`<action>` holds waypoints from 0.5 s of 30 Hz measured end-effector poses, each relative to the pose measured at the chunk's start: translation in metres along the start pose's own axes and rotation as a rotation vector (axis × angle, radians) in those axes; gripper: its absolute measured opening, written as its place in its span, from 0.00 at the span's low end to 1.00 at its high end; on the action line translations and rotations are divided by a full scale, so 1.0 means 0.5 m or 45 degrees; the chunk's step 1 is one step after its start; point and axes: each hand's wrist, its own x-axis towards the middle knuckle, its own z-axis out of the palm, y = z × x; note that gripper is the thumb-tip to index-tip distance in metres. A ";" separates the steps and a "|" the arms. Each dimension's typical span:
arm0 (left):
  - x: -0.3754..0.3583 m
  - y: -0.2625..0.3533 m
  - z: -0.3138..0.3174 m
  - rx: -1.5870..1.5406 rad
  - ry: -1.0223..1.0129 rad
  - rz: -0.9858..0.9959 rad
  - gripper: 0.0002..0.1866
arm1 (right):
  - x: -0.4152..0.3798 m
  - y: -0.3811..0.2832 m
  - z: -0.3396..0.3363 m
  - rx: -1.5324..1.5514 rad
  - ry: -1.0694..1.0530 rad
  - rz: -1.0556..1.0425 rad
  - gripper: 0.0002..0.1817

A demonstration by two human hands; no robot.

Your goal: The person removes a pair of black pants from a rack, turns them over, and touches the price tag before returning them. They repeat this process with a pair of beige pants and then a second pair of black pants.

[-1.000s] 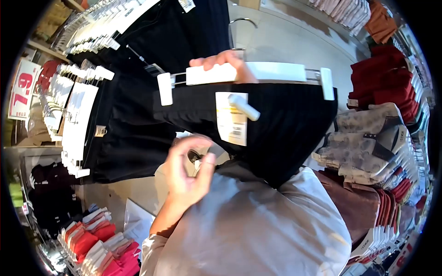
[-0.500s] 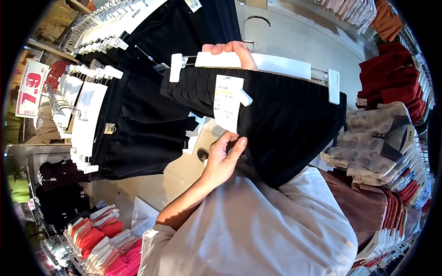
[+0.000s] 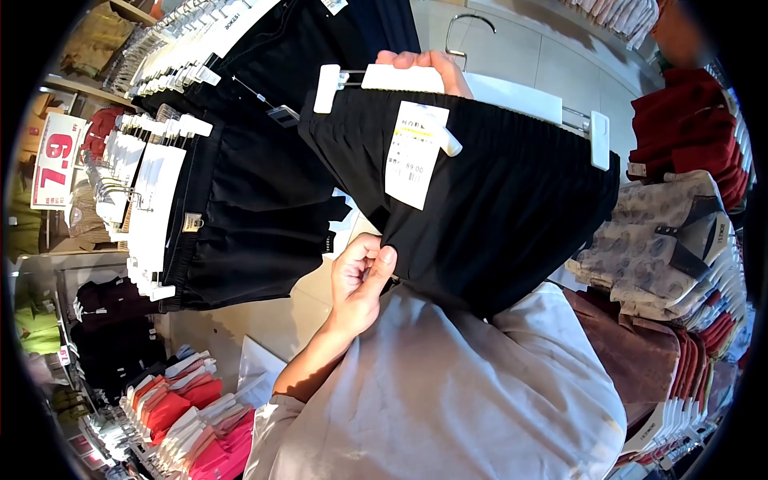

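Observation:
Black elastic-waist pants (image 3: 512,200) hang tilted in front of my body from a white clip hanger (image 3: 512,98), whose metal hook (image 3: 470,18) points away. My right hand (image 3: 428,66) is closed over the hanger's bar from behind; its arm is hidden by the cloth. A white paper price tag (image 3: 417,156) with a small white plastic piece (image 3: 450,142) lies against the waistband, its printing partly readable as 89.00. Below the tag, my left hand (image 3: 358,280) pinches the left edge of the pants between thumb and curled fingers. The lower ends of the pants are out of sight.
More black pants (image 3: 248,216) hang on a rack at left, beside a 7.9 price sign (image 3: 56,160). Racks at right bear red garments (image 3: 680,128), patterned polo shirts (image 3: 648,240) and brown garments (image 3: 624,336). Pink and red clothes (image 3: 216,448) hang at lower left.
The pants and hanger have shifted up and to the right with my right hand. My left hand has moved left and down, from just under the tag to the pants' edge.

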 end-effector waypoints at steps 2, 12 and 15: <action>-0.003 0.003 -0.004 -0.019 -0.016 0.009 0.09 | 0.041 0.070 -0.032 0.080 -0.289 -0.490 0.08; -0.013 0.027 0.003 0.055 0.146 0.118 0.08 | 0.013 -0.027 0.062 0.146 -0.037 -0.171 0.10; -0.014 0.029 0.000 0.174 0.209 0.108 0.09 | 0.007 -0.030 0.074 0.121 -0.031 -0.178 0.11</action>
